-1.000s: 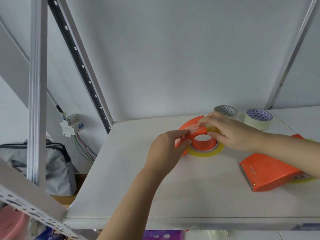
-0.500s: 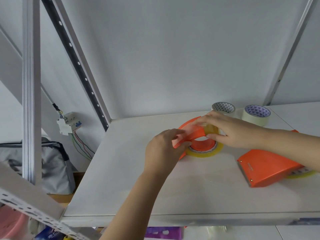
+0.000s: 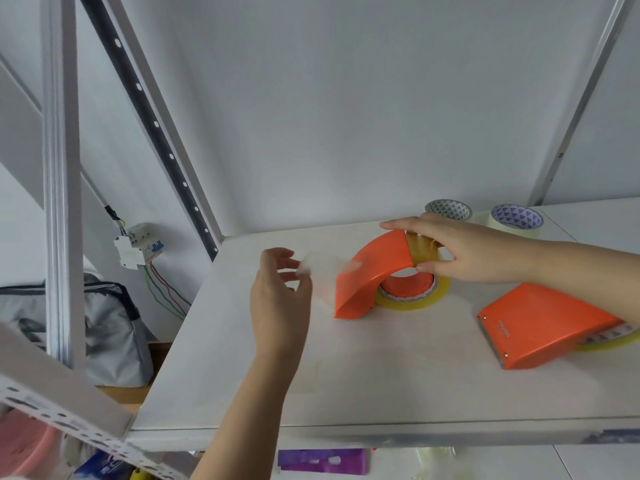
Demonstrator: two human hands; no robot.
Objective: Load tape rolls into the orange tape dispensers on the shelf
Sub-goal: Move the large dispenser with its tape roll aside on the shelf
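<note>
- White flat shelf board [image 3: 346,382] bearing all items
- Second orange plastic dispenser [image 3: 540,323] lying at right, loaded
- Orange curved plastic tape dispenser [image 3: 374,271] mid-shelf, over yellowish clear tape roll [image 3: 412,299]
- Right hand [image 3: 460,247] clamped on dispenser and roll
- Left hand [image 3: 277,289] pinching blurred clear tape strip [image 3: 322,271]
- Two cream tape rolls [image 3: 516,220] at rear

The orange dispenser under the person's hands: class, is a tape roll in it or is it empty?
Loaded: a yellowish tape roll rings the hub of the orange dispenser.
</note>
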